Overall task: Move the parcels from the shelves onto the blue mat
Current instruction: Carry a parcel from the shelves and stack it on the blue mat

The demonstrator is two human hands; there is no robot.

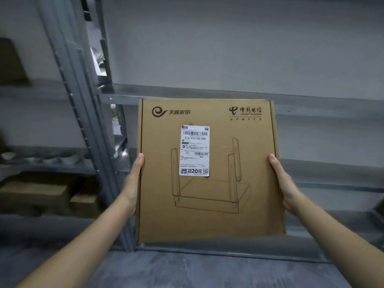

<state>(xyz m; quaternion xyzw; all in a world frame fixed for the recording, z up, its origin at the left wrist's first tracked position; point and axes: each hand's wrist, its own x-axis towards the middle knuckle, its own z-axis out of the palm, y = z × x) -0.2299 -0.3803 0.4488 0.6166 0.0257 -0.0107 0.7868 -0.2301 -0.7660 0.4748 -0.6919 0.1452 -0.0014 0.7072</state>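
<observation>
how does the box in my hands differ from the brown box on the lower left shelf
The held box is gripped at its sides by the left hand and right hand; the shelf box lies untouched. The held box shows a white label and router drawing; the shelf box is too blurred to read. Both are brown cardboard.

— What's at the top right?
— A plain grey wall point(239, 38).
— And the upper left?
— A narrow gap showing something white and yellowish point(99, 63), too blurred to name.
— Left edge, mid-height?
— Some pale objects point(8, 156), blurred.
</observation>
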